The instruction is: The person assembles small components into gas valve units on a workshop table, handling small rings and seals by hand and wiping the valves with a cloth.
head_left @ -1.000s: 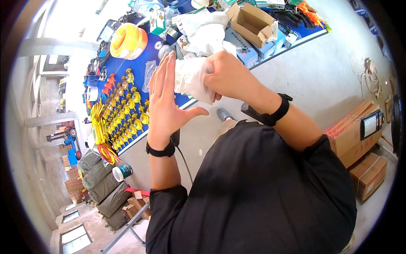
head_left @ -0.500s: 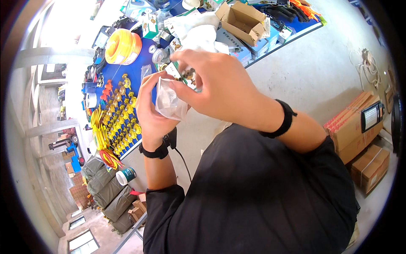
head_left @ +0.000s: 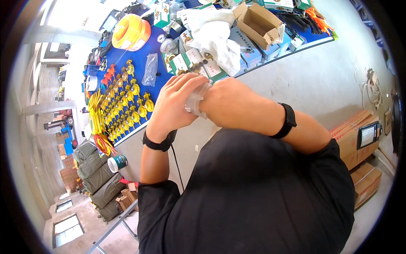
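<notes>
A small clear plastic bag [head_left: 195, 100] is bunched between my two hands, just off the table's front edge. My left hand [head_left: 174, 98] is closed around its left side, fingers bent over the top. My right hand [head_left: 234, 103] presses against the other side, knuckles bent and fingertips hidden behind the bag. Whatever the bag contains cannot be made out. Just beyond my hands, small brass fittings [head_left: 196, 67] lie by green-and-white boxes [head_left: 179, 63]. Another clear plastic bag [head_left: 150, 70] lies flat on the blue table [head_left: 146, 48].
Rows of yellow gas regulators [head_left: 127, 108] stand at the table's left, beside an orange hose coil [head_left: 132, 33]. White cloth [head_left: 215, 40] and an open cardboard box [head_left: 258, 26] are at the far right. Cartons [head_left: 355, 148] stand on the floor at right; a bucket [head_left: 117, 163] sits left.
My right hand has turned down and its fingers have closed in on the bag. My left hand has shifted right, its fingers now folding over the bag. The view has moved slightly.
</notes>
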